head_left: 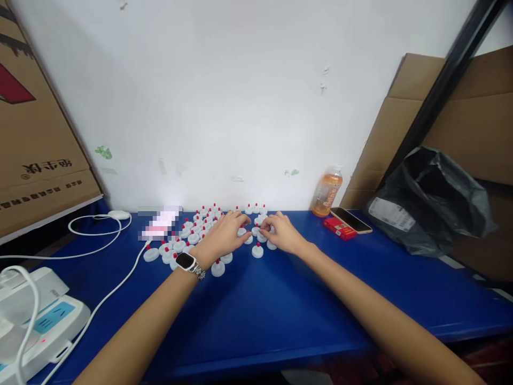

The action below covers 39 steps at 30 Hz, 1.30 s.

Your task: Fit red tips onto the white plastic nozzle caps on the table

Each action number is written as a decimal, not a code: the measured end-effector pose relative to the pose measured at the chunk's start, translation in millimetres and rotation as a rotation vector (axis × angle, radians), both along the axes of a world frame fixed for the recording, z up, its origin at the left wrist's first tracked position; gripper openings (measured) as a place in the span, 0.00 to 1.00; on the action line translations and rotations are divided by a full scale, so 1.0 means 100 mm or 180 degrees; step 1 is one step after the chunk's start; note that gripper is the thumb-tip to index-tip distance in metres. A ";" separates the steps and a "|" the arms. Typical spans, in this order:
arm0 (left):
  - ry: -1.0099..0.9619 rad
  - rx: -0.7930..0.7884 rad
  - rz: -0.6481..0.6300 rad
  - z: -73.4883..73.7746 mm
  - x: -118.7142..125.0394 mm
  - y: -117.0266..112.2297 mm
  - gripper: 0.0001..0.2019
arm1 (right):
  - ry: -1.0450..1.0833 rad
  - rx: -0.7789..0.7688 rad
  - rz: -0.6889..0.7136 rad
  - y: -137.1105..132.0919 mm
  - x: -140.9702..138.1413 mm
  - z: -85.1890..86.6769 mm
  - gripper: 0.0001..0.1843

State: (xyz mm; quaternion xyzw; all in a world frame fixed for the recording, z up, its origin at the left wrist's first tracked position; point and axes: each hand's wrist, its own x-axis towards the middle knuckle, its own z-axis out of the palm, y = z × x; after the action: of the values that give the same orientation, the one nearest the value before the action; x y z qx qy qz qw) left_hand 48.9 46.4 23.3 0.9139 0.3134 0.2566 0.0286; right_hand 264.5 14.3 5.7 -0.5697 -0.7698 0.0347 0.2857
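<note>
Several white round caps with red tips (pixel 200 227) stand crowded on the blue table (pixel 256 310) near the white wall. My left hand (pixel 225 233), with a watch on its wrist, lies over the caps, its fingers curled on a white cap (pixel 241 231). My right hand (pixel 282 232) is just to its right, fingers bent down onto another white cap (pixel 262 237). One cap (pixel 257 251) stands alone just in front of the hands, another (pixel 218 268) by my left wrist.
An orange bottle (pixel 327 193), a red pack (pixel 339 228) and a phone (pixel 351 220) sit at the right. A black plastic bag (pixel 428 200) and cardboard lie far right. A white power strip (pixel 36 321) and white cables (pixel 96 232) occupy the left, under a cardboard box (pixel 36 133).
</note>
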 end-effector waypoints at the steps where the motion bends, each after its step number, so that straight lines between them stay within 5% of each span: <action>1: -0.0064 -0.0011 -0.0037 0.00 0.03 -0.01 0.14 | 0.0273 0.0017 0.0055 0.00 -0.03 0.03 0.07; 5: -0.0484 -0.0071 -0.0255 -0.01 0.04 -0.11 0.17 | 0.1570 0.0035 0.0610 -0.01 -0.20 0.21 0.10; 9: -0.0635 -0.0231 -0.0006 -0.04 -0.16 -0.14 0.14 | 0.1826 0.0123 0.0809 0.09 -0.37 0.29 0.15; 13: -0.0615 -0.0249 0.0263 -0.11 -0.41 -0.07 0.13 | 0.0803 0.0253 0.0289 0.34 -0.49 0.18 0.14; 19: -0.0684 -0.0403 0.0333 -0.19 -0.52 -0.03 0.13 | -0.0759 -0.0529 0.0324 0.54 -0.47 0.10 0.07; 31: -0.0592 -0.0300 0.0154 -0.24 -0.46 -0.06 0.14 | -0.1480 -0.0567 -0.0413 0.60 -0.67 0.16 0.11; 39: -0.0602 -0.0322 0.0144 -0.25 -0.46 -0.05 0.13 | -0.1029 -0.0354 -0.0242 0.59 -0.61 0.14 0.07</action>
State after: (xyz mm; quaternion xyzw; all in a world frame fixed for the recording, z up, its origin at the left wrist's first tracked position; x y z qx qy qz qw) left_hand 2.6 41.7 -1.5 0.8757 0.3424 0.3261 0.0982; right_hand 203.8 73.7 19.2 -0.6115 -0.7805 -0.0256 0.1272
